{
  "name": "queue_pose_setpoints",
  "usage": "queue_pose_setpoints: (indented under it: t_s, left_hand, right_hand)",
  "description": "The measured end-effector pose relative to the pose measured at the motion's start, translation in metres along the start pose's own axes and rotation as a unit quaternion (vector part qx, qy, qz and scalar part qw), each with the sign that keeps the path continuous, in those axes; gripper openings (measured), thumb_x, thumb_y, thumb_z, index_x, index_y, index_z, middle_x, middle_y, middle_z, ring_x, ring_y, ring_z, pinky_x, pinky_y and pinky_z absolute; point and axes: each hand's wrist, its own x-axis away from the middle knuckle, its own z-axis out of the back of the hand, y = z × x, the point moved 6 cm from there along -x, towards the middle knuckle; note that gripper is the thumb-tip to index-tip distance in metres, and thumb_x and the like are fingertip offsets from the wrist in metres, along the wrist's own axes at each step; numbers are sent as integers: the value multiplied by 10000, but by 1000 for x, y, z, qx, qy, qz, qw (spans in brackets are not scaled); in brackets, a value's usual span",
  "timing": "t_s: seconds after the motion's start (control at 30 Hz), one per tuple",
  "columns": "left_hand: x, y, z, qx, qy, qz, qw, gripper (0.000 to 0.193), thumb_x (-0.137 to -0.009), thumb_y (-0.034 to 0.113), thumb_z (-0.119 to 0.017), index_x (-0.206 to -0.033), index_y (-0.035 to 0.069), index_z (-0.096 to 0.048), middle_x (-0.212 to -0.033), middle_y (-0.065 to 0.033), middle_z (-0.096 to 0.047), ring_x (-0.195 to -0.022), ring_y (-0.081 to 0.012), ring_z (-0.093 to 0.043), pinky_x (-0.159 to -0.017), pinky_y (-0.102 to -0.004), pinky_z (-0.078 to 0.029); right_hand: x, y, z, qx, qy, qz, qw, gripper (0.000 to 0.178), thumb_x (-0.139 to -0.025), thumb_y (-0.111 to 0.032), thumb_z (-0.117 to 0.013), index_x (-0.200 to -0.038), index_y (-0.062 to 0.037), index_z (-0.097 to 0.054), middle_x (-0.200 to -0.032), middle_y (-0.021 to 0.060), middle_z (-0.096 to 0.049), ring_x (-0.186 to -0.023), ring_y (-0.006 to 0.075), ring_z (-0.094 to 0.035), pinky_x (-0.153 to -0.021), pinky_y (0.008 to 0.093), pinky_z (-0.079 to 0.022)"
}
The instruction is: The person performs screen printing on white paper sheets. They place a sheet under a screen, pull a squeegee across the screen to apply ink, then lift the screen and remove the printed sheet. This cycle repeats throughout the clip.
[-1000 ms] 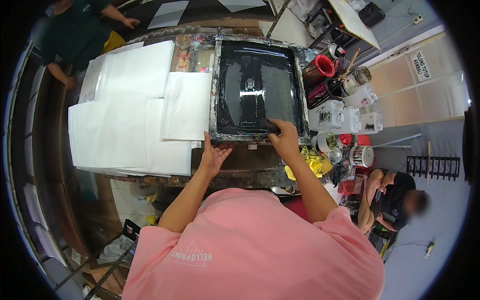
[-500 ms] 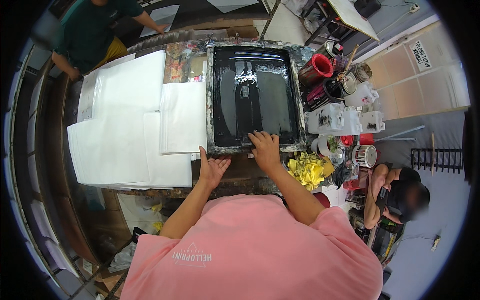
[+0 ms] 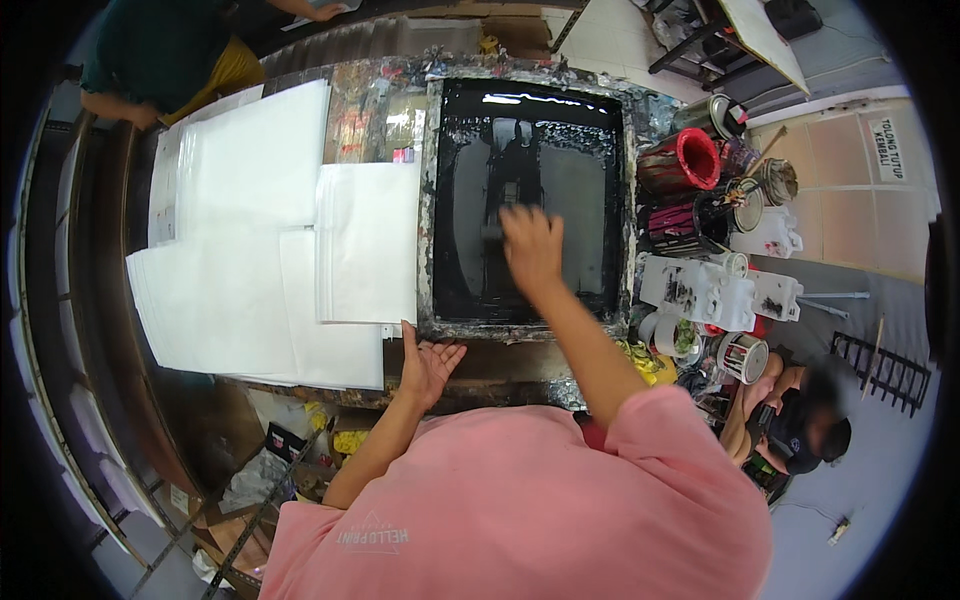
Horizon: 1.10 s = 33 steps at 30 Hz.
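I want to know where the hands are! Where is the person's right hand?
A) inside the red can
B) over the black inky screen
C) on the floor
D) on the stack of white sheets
B: the right hand reaches out over the black screen in its paint-spattered frame, while the left hand rests open at the table edge near the white sheets.

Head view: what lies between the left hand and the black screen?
In the head view, the screen's ink-crusted frame edge and a strip of dark table edge lie between the left hand and the black screen, where the right hand rests.
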Motion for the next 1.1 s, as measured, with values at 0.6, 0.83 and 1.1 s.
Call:
queue_pose_setpoints:
  t_s: [0.6, 0.83, 1.1]
  left_hand:
    - [75, 44, -59, -73, -164, -91, 979, 1208, -971, 891, -385, -1543, -157, -208, -1436, -334, -549, -1412, -424, -553, -1242, -489, -443]
    - [157, 127, -184, -56, -381, -214, 898, 1170, -981, 897, -280, -1565, -113, -363, -1637, -345, -396, -1550, -455, -390, -1318, -562, -283]
    - [59, 105, -37, -801, 163, -419, 395, 1022, -1004, 737, -543, -1740, 112, -208, -1753, -337, -132, -1639, -532, 2, -1253, -744, 32]
  right_hand:
    - [85, -53, 164, 5, -19, 39, 999, 319, -871, -170, -708, -1184, -118, -672, -1105, 85, -652, -1088, 282, -619, -958, 525, -397]
    - [-23, -45, 297, 20, 210, 51, 976, 455, -978, -530, -652, -981, -80, -719, -906, 84, -666, -922, 292, -625, -935, 515, -372]
    - [-62, -36, 316, 12, 232, 42, 972, 574, -976, -622, -660, -844, -72, -759, -799, 72, -685, -822, 270, -643, -889, 483, -370]
